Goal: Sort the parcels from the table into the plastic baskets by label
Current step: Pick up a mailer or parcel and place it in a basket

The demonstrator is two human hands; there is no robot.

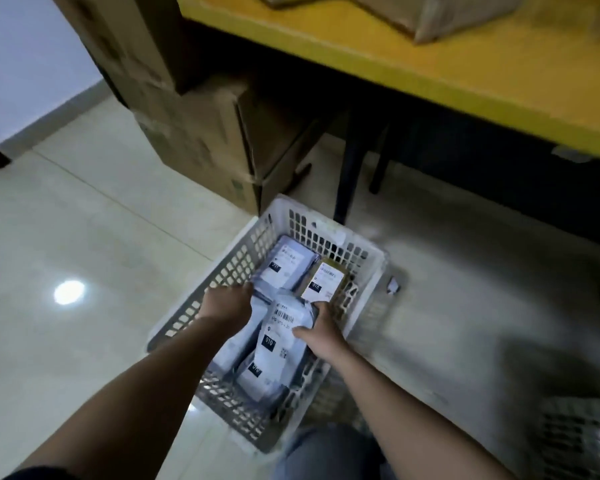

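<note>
A white plastic basket (374, 268) stands on the floor below me, holding several grey mailer parcels with white labels. Both my hands reach into it. My right hand (321, 329) grips the right edge of the top grey parcel (281, 336), whose label reads 010. My left hand (229, 303) holds the left side of the parcels, fingers curled over the edge of a grey mailer. A small brown box (324, 280) labelled 010 lies at the basket's right side. Another grey parcel (286, 259) lies at the far end.
A yellow table (430, 64) with brown parcels (465, 15) runs along the top right; its dark legs (349, 174) stand just beyond the basket. Stacked cardboard boxes (201, 126) rise at the left. A second basket (579, 441) shows at the bottom right. Tiled floor (84, 237) spreads left.
</note>
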